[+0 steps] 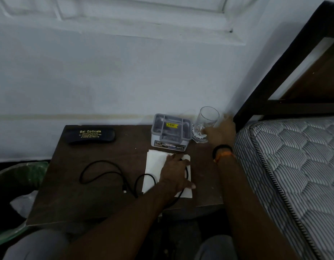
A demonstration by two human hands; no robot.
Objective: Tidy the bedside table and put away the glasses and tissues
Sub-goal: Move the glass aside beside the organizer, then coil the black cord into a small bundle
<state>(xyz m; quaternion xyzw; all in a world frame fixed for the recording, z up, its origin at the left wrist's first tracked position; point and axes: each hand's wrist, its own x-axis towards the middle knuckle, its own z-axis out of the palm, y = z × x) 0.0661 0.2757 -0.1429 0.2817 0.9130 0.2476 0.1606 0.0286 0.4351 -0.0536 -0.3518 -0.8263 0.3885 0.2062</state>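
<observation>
At the far left of the bedside table (72, 194) lies your black glasses case (91, 135), closed, near the wall. A black cable (106, 175) loops across the middle. Your left hand (174, 172) rests flat, fingers extended, on the white tissue (155, 166), over the cable's end. Behind it stands a grey organiser box (171, 131). Your right hand (219, 131) grasps the clear drinking glass (206, 121), tilted, beside the mattress (294, 166).
</observation>
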